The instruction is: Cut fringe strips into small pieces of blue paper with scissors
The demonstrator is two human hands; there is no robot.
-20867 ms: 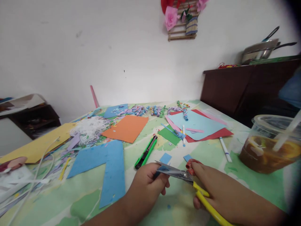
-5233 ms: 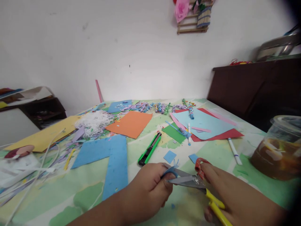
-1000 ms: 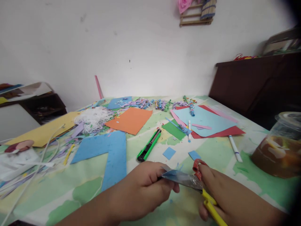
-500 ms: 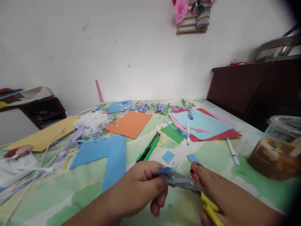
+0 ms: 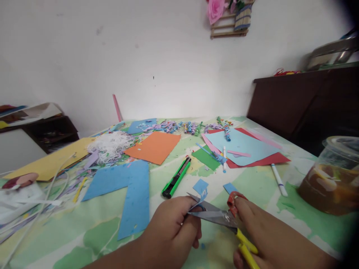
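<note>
My left hand (image 5: 178, 224) pinches a small piece of blue paper (image 5: 203, 195) with thin slits along its edge. My right hand (image 5: 258, 224) grips scissors (image 5: 215, 217) by their yellow handles. Their blades are parted, with the paper between them close to my left fingertips. A red wrapping (image 5: 233, 201) surrounds one finger of my right hand. Just beyond the hands lie a blue paper square (image 5: 198, 184), another small blue piece (image 5: 230, 188) and a green utility knife (image 5: 177, 177).
An L-shaped blue sheet (image 5: 137, 201) and an orange sheet (image 5: 154, 147) lie left, near tangled white shreds (image 5: 110, 147). Red (image 5: 276, 160) and light blue sheets (image 5: 244, 145) lie right. A plastic tub of brown liquid (image 5: 328, 179) stands at the right edge.
The scissors have opened wider around the blue paper. My left hand has turned slightly, and the paper's slit edge now points up more.
</note>
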